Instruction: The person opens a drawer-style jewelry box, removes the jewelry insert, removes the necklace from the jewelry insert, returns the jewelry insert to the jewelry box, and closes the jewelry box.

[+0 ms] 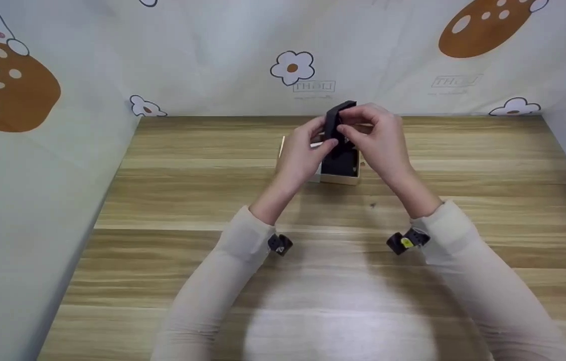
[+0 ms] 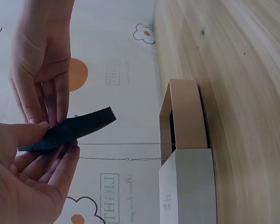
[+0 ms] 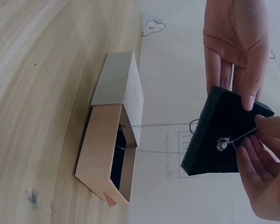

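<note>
A black foam pad (image 1: pixel 332 123) is raised over a jewelry box (image 1: pixel 340 179), held by my left hand (image 1: pixel 305 150) with the thumb on one face and fingers behind. A silver necklace (image 3: pixel 222 144) with a flower-shaped pendant lies against the pad's face. Its thin chain (image 2: pixel 123 144) hangs from the pad down into the box. My right hand (image 1: pixel 381 138) is at the pad's other side. In the right wrist view, its thumb and index finger pinch the necklace chain beside the pendant, close against the foam.
The box stands on the wooden table (image 1: pixel 162 200), its white sleeve (image 2: pixel 193 186) partly over the peach-coloured drawer (image 3: pixel 100 144), which has a dark lining. Behind the table's far edge hangs a patterned cloth (image 1: pixel 213 60). A small dark mark (image 1: pixel 373 204) shows on the tabletop near the box.
</note>
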`<state>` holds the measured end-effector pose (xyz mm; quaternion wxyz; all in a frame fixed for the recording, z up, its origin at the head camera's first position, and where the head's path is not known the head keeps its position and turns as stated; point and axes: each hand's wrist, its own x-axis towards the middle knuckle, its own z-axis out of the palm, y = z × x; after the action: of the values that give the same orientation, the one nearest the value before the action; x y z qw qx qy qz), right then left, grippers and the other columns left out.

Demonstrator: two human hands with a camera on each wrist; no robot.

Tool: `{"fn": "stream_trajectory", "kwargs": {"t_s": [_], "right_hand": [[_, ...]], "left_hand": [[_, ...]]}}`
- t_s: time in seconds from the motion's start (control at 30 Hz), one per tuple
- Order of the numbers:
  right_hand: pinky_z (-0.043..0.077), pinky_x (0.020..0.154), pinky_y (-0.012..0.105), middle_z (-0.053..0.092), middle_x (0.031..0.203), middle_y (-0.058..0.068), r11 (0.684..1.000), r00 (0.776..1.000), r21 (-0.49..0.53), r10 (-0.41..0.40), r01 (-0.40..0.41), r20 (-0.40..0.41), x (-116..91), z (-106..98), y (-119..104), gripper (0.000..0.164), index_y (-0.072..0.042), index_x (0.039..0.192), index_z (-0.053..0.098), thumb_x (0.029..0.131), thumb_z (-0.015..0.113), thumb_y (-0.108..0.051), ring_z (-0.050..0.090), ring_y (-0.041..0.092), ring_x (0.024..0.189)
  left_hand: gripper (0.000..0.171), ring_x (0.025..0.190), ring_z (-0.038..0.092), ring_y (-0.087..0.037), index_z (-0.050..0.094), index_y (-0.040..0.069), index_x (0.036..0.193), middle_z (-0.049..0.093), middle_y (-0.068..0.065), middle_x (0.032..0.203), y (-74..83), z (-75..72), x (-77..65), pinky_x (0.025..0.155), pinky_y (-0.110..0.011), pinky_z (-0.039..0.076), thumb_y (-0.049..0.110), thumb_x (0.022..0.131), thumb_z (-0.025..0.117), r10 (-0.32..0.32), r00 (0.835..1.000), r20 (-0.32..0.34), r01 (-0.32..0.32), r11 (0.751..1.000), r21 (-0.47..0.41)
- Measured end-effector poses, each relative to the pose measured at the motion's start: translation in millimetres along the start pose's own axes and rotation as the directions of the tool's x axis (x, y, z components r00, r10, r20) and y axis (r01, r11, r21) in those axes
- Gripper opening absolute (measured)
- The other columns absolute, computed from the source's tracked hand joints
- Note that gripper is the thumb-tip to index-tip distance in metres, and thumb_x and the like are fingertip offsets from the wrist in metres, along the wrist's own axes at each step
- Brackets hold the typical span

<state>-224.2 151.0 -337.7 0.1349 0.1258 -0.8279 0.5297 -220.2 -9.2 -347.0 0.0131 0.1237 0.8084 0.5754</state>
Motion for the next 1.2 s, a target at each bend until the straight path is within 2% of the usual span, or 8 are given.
{"fn": "stream_trajectory", "kwargs": {"t_s": [0.13, 0.3, 0.5, 0.67, 0.8, 1.0, 1.2], "right_hand": [[0.057, 0.087, 0.018, 0.071, 0.107, 0.015, 1.000, 0.999, -0.016, -0.022, 0.022, -0.035, 0.3, 4.3, 0.9, 0.019, 0.001, 0.107, 0.074, 0.088, 0.074, -0.005, 0.071, 0.020, 0.102], [0.058, 0.087, 0.021, 0.073, 0.104, 0.014, 0.997, 0.997, -0.060, -0.046, 0.042, -0.058, 0.4, 9.0, 3.0, 0.016, 0.001, 0.103, 0.074, 0.088, 0.073, -0.004, 0.072, 0.020, 0.099], [0.060, 0.086, 0.027, 0.073, 0.100, 0.014, 0.991, 0.996, -0.120, -0.070, 0.062, -0.063, 1.0, 11.0, 3.3, 0.012, 0.002, 0.099, 0.074, 0.090, 0.072, -0.006, 0.071, 0.019, 0.096], [0.060, 0.082, 0.025, 0.073, 0.098, 0.012, 0.983, 0.996, -0.169, -0.075, 0.065, -0.054, 0.8, 10.3, 5.5, 0.010, 0.001, 0.097, 0.074, 0.092, 0.070, -0.006, 0.070, 0.016, 0.093], [0.060, 0.082, 0.023, 0.073, 0.098, 0.012, 0.984, 0.998, -0.170, -0.056, 0.048, -0.040, 1.3, 9.0, 7.0, 0.010, 0.001, 0.097, 0.073, 0.092, 0.067, -0.005, 0.069, 0.015, 0.091], [0.056, 0.078, 0.013, 0.072, 0.096, 0.015, 0.992, 1.000, -0.129, 0.017, -0.016, 0.000, 3.9, 6.3, 7.7, 0.010, 0.002, 0.094, 0.072, 0.092, 0.066, -0.005, 0.067, 0.016, 0.089], [0.055, 0.076, 0.012, 0.073, 0.093, 0.013, 0.991, 0.998, -0.125, 0.053, -0.049, 0.024, 5.8, 4.2, 9.5, 0.013, 0.003, 0.094, 0.072, 0.092, 0.067, -0.009, 0.065, 0.008, 0.084]], "left_hand": [[0.042, 0.117, 0.068, -0.025, 0.058, 0.004, 0.137, 0.064, -0.015, 0.136, 0.4, 1.7, -0.2, 0.093, -0.025, 0.057, 0.003, 0.095, 0.064, 0.008, 1.000, -0.009, -0.007, 1.000, 0.024], [0.043, 0.116, 0.068, -0.024, 0.059, 0.008, 0.138, 0.064, -0.013, 0.135, 0.1, 1.6, -1.5, 0.092, -0.025, 0.057, 0.006, 0.095, 0.065, -0.005, 1.000, -0.024, 0.007, 0.995, 0.095], [0.043, 0.117, 0.068, -0.023, 0.058, 0.009, 0.139, 0.064, -0.013, 0.135, -0.7, 0.1, -2.5, 0.092, -0.025, 0.057, 0.006, 0.096, 0.063, -0.021, 1.000, -0.006, 0.021, 0.995, 0.101], [0.043, 0.118, 0.067, -0.022, 0.058, 0.011, 0.139, 0.064, -0.010, 0.136, -2.3, -0.2, -2.6, 0.093, -0.025, 0.057, 0.008, 0.096, 0.064, -0.033, 0.999, 0.012, 0.031, 0.990, 0.137], [0.044, 0.117, 0.068, -0.022, 0.059, 0.013, 0.139, 0.065, -0.009, 0.135, -3.5, -0.6, -2.9, 0.093, -0.026, 0.057, 0.009, 0.096, 0.065, -0.031, 0.999, 0.020, 0.028, 0.985, 0.169], [0.043, 0.117, 0.068, -0.022, 0.059, 0.010, 0.138, 0.065, -0.011, 0.134, -5.8, -2.7, -2.3, 0.092, -0.025, 0.057, 0.006, 0.095, 0.065, -0.035, 0.999, 0.029, 0.030, 0.986, 0.162], [0.043, 0.117, 0.068, -0.022, 0.059, 0.010, 0.138, 0.065, -0.012, 0.134, -7.2, -4.1, -2.9, 0.091, -0.024, 0.057, 0.005, 0.095, 0.065, -0.041, 0.999, 0.034, 0.035, 0.986, 0.166]]}}
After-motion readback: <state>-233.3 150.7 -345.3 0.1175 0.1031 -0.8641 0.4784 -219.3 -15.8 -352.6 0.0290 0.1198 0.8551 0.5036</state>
